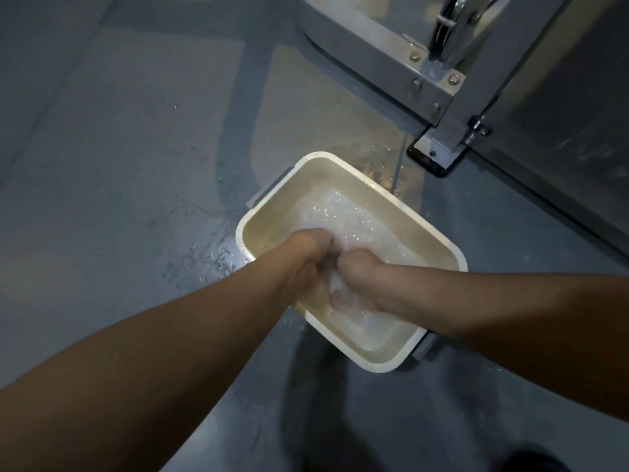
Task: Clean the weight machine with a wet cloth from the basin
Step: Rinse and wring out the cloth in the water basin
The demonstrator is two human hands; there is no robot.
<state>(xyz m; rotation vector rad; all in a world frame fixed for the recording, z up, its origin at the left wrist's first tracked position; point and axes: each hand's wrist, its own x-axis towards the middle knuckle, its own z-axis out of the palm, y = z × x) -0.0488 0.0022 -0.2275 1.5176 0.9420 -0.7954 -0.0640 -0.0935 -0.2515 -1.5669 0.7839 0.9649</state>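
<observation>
Nearest to us, two bare forearms reach forward and down from the lower corners of the view and meet over a basin [245,229]. The left hand [306,264] is curled into a fist and grips one end of a pale cloth [335,283]. The right hand [361,274] is curled round the other end, just beside the left, so we see both hands closed on the cloth with only a small white bunch of it showing between them. The cloth is in the basin, low over the near half, and its lower part lies in the water [360,223], where we can make out fingers blurred beneath the surface. The basin is cream, rectangular with rounded corners, and stands skewed on the grey floor [129,158], with a grey handle [269,190] at its left far end and another at its near right corner. The water in it is rippled and bright. Splashes [207,258] wet the floor just left of the basin, and more drops glisten beyond its far corner. Further off stands the weight machine [439,86], its grey frame ending in a foot plate [437,155] near the basin's far corner but apart from it. Bolts [453,78] fix the frame, and above them we see a metal pulley [454,28].
</observation>
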